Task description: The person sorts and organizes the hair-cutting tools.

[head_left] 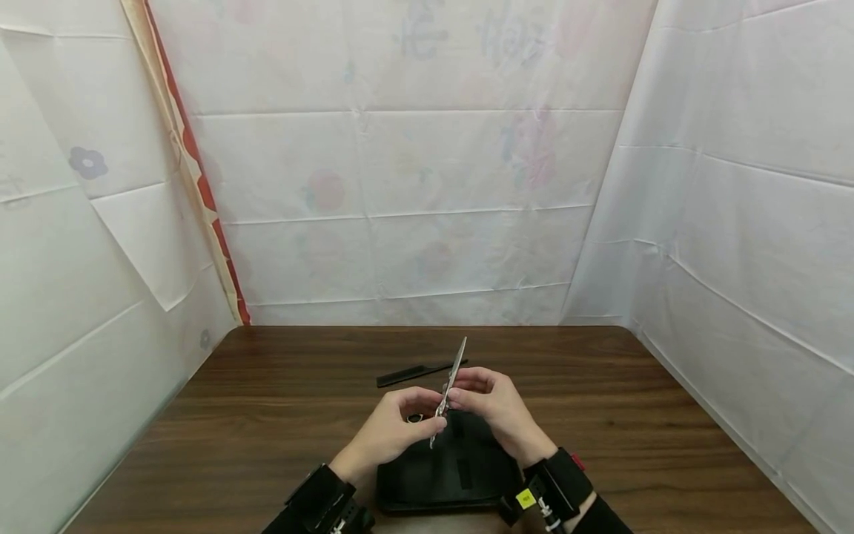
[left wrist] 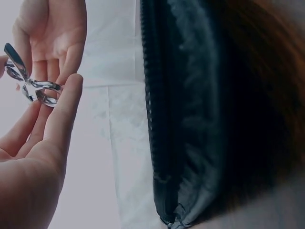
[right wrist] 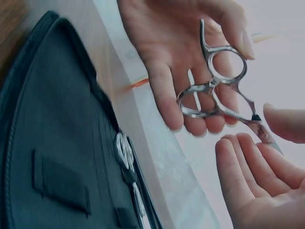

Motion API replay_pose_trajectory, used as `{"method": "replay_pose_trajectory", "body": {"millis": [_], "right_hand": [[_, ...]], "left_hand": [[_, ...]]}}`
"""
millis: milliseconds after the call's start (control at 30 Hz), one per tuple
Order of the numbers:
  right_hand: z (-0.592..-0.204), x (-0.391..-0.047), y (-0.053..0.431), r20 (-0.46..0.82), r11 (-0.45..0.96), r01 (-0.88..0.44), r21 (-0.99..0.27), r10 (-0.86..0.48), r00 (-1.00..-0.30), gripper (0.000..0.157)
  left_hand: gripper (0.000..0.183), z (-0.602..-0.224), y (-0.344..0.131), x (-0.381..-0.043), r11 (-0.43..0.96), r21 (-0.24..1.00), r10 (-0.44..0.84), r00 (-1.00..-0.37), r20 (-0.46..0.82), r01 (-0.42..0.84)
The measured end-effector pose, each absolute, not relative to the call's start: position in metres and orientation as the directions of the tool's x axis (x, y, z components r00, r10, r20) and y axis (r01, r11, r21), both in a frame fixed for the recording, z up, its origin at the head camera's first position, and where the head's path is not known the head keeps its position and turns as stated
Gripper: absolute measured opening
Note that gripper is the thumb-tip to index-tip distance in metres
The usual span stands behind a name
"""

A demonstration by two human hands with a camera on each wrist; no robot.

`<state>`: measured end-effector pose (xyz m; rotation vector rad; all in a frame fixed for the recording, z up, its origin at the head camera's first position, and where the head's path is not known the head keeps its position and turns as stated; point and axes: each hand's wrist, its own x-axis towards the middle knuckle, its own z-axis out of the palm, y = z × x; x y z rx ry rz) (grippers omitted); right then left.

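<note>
A silver pair of scissors (head_left: 457,367) is held up between both hands over the case, its blades pointing up and away from me. My left hand (head_left: 394,426) holds it by the finger rings, thumb on the near side; the finger rings (right wrist: 228,64) show against that palm in the right wrist view. My right hand (head_left: 497,408) pinches it farther up, near the pivot. Below lies an unzipped black case (head_left: 434,482), its lining and strap loops facing up. Another silver pair of scissors (right wrist: 125,151) sits in a slot of the case.
Just beyond the hands, a black comb (head_left: 400,377) with a thin tail lies on the brown wooden table (head_left: 267,415). White sheeting (head_left: 400,185) stands behind the table and along both sides. The case's zipper edge (left wrist: 147,109) rises close to the left wrist.
</note>
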<state>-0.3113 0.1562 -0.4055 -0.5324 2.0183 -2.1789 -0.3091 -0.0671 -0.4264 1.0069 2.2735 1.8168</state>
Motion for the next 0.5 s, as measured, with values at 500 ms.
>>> {"method": "replay_pose_trajectory", "body": {"millis": [500], "right_hand": [[-0.4003, -0.3055, 0.1485, 0.095, -0.176, -0.059, -0.983, -0.207, -0.974, 0.047]], "left_hand": [[0.032, -0.4284, -0.0619, -0.3050, 0.137, 0.880, 0.500, -0.798, 0.336, 0.456]]}}
